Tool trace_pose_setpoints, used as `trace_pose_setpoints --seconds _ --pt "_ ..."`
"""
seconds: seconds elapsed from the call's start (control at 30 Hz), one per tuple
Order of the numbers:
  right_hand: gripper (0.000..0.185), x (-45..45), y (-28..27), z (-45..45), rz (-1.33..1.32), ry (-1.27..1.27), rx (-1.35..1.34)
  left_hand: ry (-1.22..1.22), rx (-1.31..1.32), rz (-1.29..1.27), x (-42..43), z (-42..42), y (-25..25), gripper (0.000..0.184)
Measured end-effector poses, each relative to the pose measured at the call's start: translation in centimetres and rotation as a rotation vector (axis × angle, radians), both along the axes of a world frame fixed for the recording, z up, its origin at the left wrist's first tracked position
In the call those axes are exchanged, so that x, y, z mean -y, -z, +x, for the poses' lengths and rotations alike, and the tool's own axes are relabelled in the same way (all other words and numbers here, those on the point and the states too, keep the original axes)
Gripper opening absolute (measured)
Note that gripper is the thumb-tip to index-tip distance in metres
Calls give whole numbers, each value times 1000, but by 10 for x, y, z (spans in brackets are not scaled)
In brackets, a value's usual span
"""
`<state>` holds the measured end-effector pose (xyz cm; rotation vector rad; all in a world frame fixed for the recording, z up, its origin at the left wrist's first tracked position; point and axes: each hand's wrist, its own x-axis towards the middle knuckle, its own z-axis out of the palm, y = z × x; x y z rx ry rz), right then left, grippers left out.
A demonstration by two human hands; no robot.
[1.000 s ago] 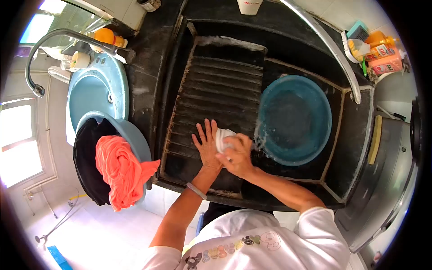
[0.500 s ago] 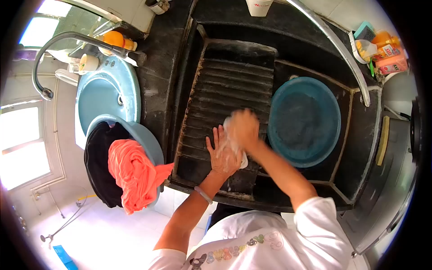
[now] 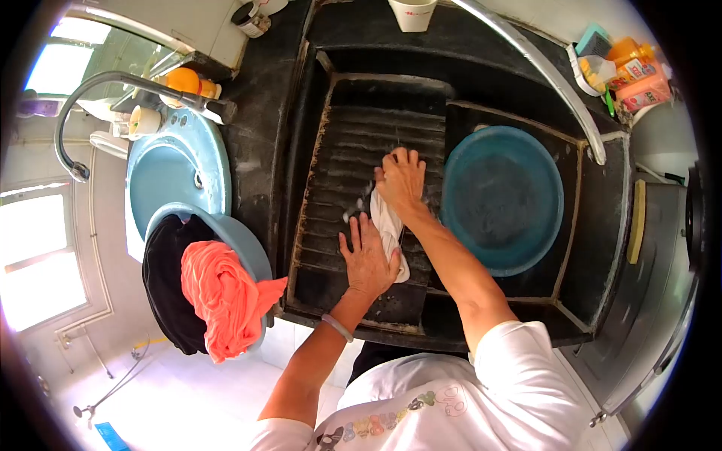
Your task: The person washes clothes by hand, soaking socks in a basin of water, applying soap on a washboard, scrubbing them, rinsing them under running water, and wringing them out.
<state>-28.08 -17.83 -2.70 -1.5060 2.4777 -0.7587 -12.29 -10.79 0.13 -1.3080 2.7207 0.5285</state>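
A narrow, sock-like white cloth point(image 3: 386, 229) lies lengthwise on the black ridged washboard point(image 3: 353, 139) of the sink. My right hand point(image 3: 404, 180) is closed over the cloth's upper end, fingers curled. Lower down, my left hand point(image 3: 368, 263) rests flat with its fingers spread, its thumb side against the cloth's lower part. A few flecks of suds sit on the ridges beside the cloth. Right of the washboard, a round blue basin point(image 3: 556, 203) holds greyish water.
At left, a light blue tub point(image 3: 252, 244) carries a black garment point(image 3: 169, 278) and a coral garment point(image 3: 226, 301), beside a blue washbasin point(image 3: 218, 161). A curved metal faucet point(image 3: 545, 68) reaches over the sink's right side. Bottles point(image 3: 643, 86) stand at the upper right.
My right hand, blurred before, has shifted slightly up and away from my left hand. More of the white cloth shows between them. The whole view has shifted a little.
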Motion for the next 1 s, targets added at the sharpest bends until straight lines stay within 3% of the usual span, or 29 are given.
trace_pose_setpoints --seconds 0.1,0.2,0.27,0.33,0.4,0.47,0.5,0.53,0.57,0.6,0.63,0.7,0.73,0.77,0.83,0.87,0.9,0.93,1.0 --pt "23 -42 -5 14 -152 -129 23 18 30 2 -4 3 2 80" --pt "15 -120 -40 38 -312 -297 263 59 144 15 1 2 1 84" --pt "11 -132 -31 53 -396 -476 239 47 99 -9 1 4 9 83" --pt "9 -59 -10 24 220 -266 82 7 53 34 2 -1 1 83" --pt "11 -12 24 -23 -120 -48 -122 2 33 22 2 -2 0 81" --pt "15 4 22 -64 -382 89 -218 -13 -11 27 1 -1 -1 80" --pt "19 -9 18 -97 -394 83 -87 6 -61 -22 0 0 -1 80" --pt "18 -29 20 -119 -547 212 -156 -3 -46 -8 -4 4 -2 79" --pt "21 -65 38 -138 -395 383 -6 -5 -44 -9 -1 2 -1 79" --pt "26 -102 58 -151 -451 622 281 -6 -46 -15 2 -1 0 79" --pt "28 -136 64 -156 -453 879 952 -27 -76 -9 -1 -1 0 76" --pt "32 -178 85 -137 -573 812 2095 -37 -137 -4 1 -2 0 71" --pt "34 -177 84 -122 -543 519 2439 -58 -178 -14 2 -7 4 67" --pt "36 -158 63 -98 -445 145 2584 -78 -212 -18 1 -8 11 63" --pt "43 -116 4 -56 -155 -249 2383 -65 -279 -127 -5 -17 5 46" --pt "38 -101 -33 -42 -97 -215 2138 -73 -320 -53 -1 -23 3 44" --pt "35 -92 -30 -42 -34 -100 1674 -81 -361 22 5 -25 0 42" --pt "32 -92 -26 -53 -189 108 1436 -91 -400 99 11 -27 -3 41" --pt "32 -108 -11 -98 -388 463 1022 -56 -444 -105 33 -34 -10 37"
